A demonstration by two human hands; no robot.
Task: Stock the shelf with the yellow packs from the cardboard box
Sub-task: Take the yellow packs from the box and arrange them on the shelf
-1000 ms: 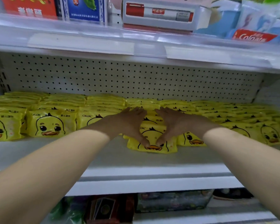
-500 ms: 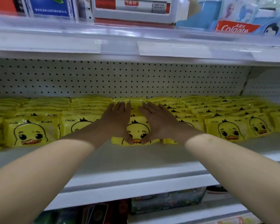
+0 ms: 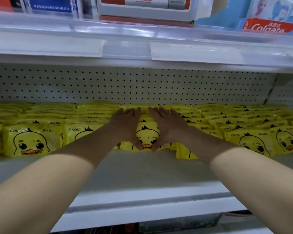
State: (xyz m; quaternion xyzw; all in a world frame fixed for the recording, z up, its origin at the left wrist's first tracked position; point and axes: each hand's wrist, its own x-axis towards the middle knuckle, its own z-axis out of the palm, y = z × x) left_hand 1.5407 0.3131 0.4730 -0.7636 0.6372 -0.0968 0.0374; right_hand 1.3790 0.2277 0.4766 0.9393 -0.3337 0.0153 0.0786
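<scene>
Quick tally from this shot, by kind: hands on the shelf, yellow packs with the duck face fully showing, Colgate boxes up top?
Hands: 2, left hand and right hand, both flat on the middle yellow pack
Yellow packs with full duck face: 3, one left, two right
Colgate boxes: 1
Total: 6
The stacked packs behind overlap too much to count.

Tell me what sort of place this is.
Most likely a shop or supermarket aisle. Rows of identical yellow packs fill a white shelf with a pegboard back. Clear price-label strips run along the shelf edge above, and boxed Colgate toothpaste stands on that upper shelf.
</scene>
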